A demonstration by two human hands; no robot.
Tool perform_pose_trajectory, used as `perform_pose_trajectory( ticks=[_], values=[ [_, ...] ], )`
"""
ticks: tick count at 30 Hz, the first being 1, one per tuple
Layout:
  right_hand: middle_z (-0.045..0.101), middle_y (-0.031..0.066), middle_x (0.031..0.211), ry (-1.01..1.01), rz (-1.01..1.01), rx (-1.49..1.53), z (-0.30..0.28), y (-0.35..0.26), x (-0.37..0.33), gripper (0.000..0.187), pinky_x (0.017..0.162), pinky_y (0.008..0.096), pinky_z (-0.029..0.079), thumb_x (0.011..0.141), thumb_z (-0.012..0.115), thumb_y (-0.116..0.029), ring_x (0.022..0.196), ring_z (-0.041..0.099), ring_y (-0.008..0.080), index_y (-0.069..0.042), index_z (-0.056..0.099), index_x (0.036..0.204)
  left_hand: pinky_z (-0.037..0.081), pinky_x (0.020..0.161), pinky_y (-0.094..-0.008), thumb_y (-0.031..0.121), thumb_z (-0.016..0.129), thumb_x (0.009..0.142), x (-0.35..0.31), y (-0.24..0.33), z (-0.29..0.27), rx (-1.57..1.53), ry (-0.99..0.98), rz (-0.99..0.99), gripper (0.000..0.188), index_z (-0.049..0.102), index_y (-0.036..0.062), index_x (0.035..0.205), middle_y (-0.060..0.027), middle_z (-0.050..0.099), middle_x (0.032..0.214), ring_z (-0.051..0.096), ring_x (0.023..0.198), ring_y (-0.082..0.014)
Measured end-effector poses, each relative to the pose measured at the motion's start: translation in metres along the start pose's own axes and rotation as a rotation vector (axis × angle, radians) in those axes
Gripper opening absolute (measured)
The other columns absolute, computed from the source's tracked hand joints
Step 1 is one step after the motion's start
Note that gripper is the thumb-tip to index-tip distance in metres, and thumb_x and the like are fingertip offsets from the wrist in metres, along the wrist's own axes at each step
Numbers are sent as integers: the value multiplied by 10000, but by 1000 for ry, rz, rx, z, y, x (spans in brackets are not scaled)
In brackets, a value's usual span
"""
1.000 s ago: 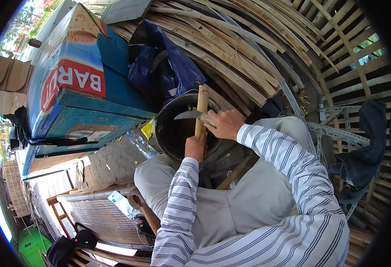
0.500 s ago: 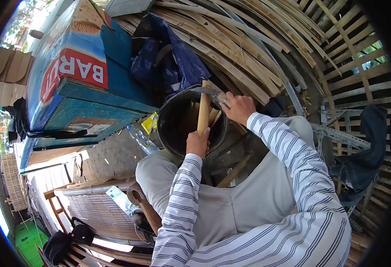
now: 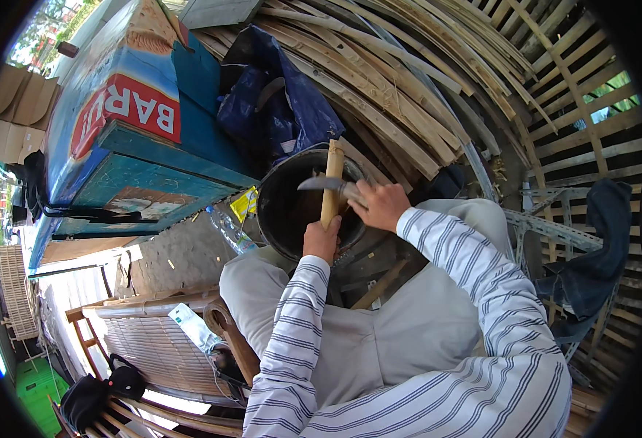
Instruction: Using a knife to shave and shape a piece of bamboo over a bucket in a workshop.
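My left hand point(image 3: 322, 239) grips the lower end of a pale bamboo piece point(image 3: 333, 175), which stands nearly upright over a black bucket point(image 3: 271, 223). In my right hand point(image 3: 381, 207) is the handle of a knife with a curved blade point(image 3: 311, 184). The blade crosses the bamboo about midway up, its tip pointing left. Both hands are over the bucket's near right side, between my knees. The bucket's inside is dark, and what lies in it is hard to make out.
Long bamboo strips point(image 3: 379, 80) are stacked beyond the bucket, beside a blue tarp bag point(image 3: 277, 109). A teal wooden box point(image 3: 153, 175) stands at left, with a plastic bottle point(image 3: 227, 228) near the bucket. Dark cloth point(image 3: 591, 255) hangs on a metal frame point(image 3: 554, 228) at right.
The knife has moved down the bamboo, from near its top to about its middle, and my right hand has come down and nearer with it. My left hand keeps its hold.
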State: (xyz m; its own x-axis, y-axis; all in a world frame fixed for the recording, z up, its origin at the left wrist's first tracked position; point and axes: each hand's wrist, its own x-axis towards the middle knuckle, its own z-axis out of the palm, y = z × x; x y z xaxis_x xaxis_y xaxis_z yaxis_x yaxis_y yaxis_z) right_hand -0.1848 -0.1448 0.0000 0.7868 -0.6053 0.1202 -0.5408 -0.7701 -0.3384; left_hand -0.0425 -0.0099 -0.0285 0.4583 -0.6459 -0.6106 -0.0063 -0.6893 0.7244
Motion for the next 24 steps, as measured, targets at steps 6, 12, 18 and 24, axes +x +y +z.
perform_pose_trajectory(
  ticks=[6, 12, 18, 24],
  values=[
    [679, 190, 676, 10, 76, 82, -5, -1, 13, 372, 600, 478, 553, 888, 650, -430, 650, 692, 384, -58, 629, 903, 477, 402, -349, 326, 615, 975, -8, 13, -10, -280, -132, -190, 384, 591, -14, 796, -82, 575, 618, 559, 436, -194],
    [688, 215, 874, -146, 103, 59, -4, -1, 18, 392, 692, 483, 549, 913, 634, -375, 804, 688, 393, -26, 593, 1087, 541, 496, -349, 286, 610, 976, -8, 8, -15, -385, -231, -248, 318, 555, -27, 988, -108, 604, 746, 628, 574, -215],
    [693, 244, 933, -140, 387, 95, -9, 29, 30, 388, 814, 511, 527, 911, 632, -359, 891, 681, 414, 18, 645, 1003, 621, 680, -395, 84, 633, 913, -25, 33, -36, -451, -364, -37, 585, 305, -25, 1384, -168, 582, 1048, 682, 797, -258],
    [688, 282, 897, -76, 489, 247, -17, 28, 32, 429, 837, 501, 529, 884, 651, -396, 902, 671, 435, 32, 682, 902, 628, 710, -386, 0, 651, 864, -40, 41, -63, -489, -389, 119, 703, 311, -37, 1477, -173, 586, 1117, 694, 863, -269]
  ],
)
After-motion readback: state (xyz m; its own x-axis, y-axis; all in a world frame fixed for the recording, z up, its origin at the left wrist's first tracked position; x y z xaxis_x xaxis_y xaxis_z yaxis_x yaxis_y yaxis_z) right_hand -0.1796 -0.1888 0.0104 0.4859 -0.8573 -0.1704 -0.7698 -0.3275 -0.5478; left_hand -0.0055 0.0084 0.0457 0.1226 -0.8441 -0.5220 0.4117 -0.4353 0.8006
